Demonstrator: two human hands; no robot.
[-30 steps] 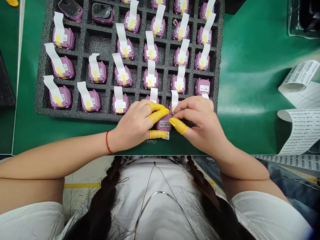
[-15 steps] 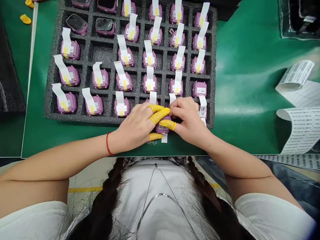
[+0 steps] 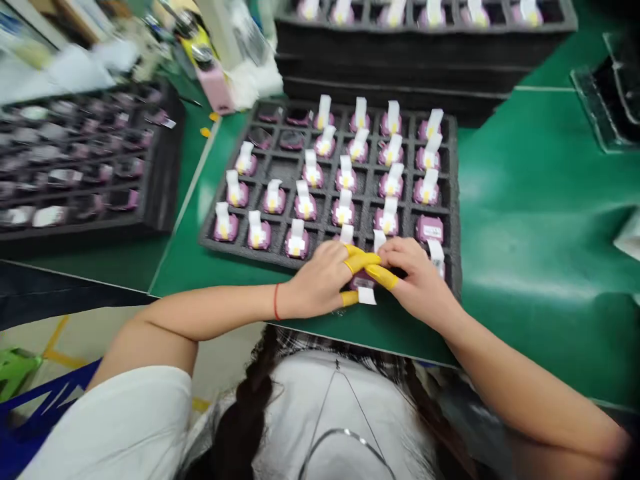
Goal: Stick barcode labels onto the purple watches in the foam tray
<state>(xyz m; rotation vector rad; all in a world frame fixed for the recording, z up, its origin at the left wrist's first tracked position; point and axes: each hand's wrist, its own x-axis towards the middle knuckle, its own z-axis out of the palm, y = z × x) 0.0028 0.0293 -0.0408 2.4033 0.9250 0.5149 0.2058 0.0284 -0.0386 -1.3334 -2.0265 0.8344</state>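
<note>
Head view: at the lower middle of the frame, the left hand point(image 3: 323, 280) is closing its grip around a small, rounded purple watch body point(image 3: 363, 283) near the foam tray's front edge, a flat white tab point(image 3: 367, 296) jutting out below it. The right hand point(image 3: 420, 277) is meeting it from the right, its smooth yellow thumb cover point(image 3: 382, 277) lying against the casing; what its overlapping fingertips are pinching, if anything, I cannot tell. Just beyond, the grainy dark foam tray point(image 3: 237, 253) is cradling similar bodies in square pockets, many bearing white strips, and is resting on the glossy green table point(image 3: 525, 280). Stacked foam trays point(image 3: 400, 60) are filling the upper middle.
</note>
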